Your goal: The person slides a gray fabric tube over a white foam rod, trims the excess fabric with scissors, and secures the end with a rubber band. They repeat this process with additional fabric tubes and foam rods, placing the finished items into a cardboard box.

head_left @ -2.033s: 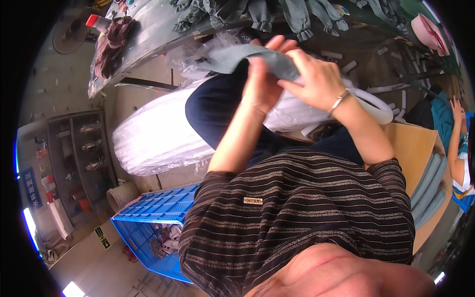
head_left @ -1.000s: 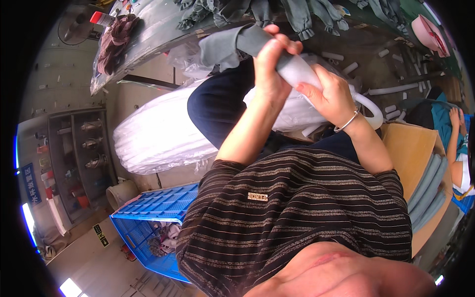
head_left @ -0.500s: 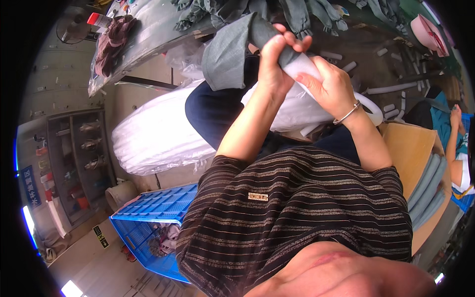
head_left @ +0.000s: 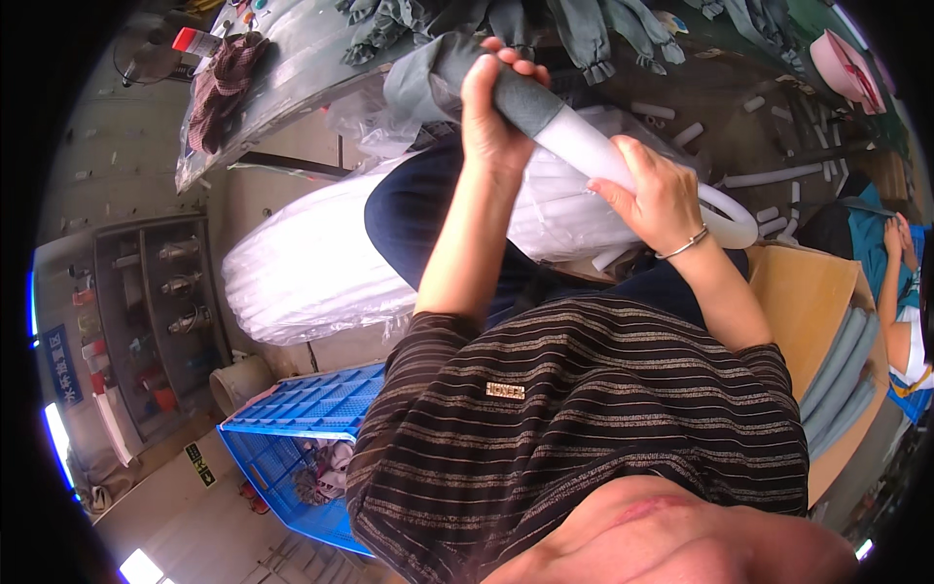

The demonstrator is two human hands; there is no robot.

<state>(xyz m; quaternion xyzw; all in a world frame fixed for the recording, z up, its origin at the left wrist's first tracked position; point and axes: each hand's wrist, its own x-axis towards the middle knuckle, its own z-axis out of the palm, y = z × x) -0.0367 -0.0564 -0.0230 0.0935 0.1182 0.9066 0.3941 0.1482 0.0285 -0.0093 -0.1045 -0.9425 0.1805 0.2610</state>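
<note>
A white foam tube (head_left: 582, 138) slants up and leftward in front of me, its tail bending round past my right wrist. Its upper end sits inside a grey-green fabric sleeve (head_left: 530, 103), and loose cloth of the sleeve flops over beyond it at the upper left. Wrapped round the sleeve-covered part is my left hand (head_left: 494, 125), fingers closed. My right hand (head_left: 660, 198) grips the bare white part lower down, thumb along its near side. The tube's end inside the cloth is hidden.
More grey-green sleeves (head_left: 584, 44) hang over the table edge ahead. A plastic-wrapped white bundle (head_left: 311, 258) lies at left, above a blue crate (head_left: 292, 409). At right, a cardboard box (head_left: 803, 292) holds grey tubes; another person (head_left: 890, 253) sits beyond. Foam offcuts (head_left: 769, 177) litter the floor.
My left hand has slid up and left along with the sleeve, away from my right hand. More bare white tube shows between them. My right hand has shifted slightly down.
</note>
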